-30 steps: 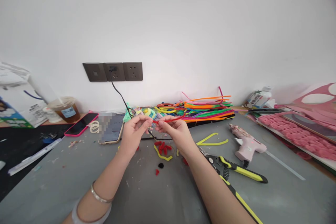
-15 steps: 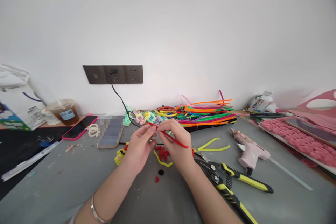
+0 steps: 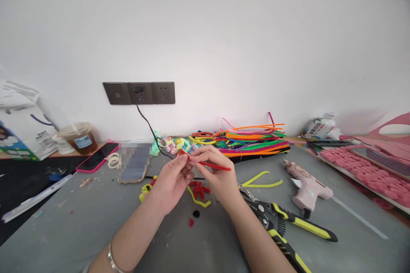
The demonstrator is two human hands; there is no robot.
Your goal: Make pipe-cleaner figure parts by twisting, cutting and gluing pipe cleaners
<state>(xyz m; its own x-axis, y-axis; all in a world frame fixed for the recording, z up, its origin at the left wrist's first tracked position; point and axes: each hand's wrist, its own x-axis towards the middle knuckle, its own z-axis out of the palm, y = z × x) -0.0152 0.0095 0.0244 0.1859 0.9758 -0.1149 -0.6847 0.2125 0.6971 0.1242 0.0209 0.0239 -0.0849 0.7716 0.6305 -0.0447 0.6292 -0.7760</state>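
Between both hands is a red pipe cleaner (image 3: pixel 214 166), one end bent at my left fingertips and the other sticking out to the right. My left hand (image 3: pixel 174 179) pinches the bent end. My right hand (image 3: pixel 215 171) grips it close by, thumb and fingers pressed together. Below the hands lie several short red pipe cleaner pieces (image 3: pixel 199 190) and a bent yellow pipe cleaner (image 3: pixel 198 199). A black pompom-like dot (image 3: pixel 196 213) and a small red scrap (image 3: pixel 191 222) sit nearer me. Partly behind my left hand is a yellow and red fuzzy piece (image 3: pixel 145 192).
Wire strippers (image 3: pixel 301 224) and yellow-handled pliers (image 3: pixel 262 181) lie right of my right arm. Farther right is a pink glue gun (image 3: pixel 310 192). Bundled pipe cleaners (image 3: pixel 256 140) line the wall. At left are a phone (image 3: pixel 98 157) and a drink cup (image 3: pixel 78 138).
The red pipe cleaner's free end has swung up to lie more nearly level. Both hands stay at about the same place, with the fingers shifted slightly. The camera view has tilted a little.
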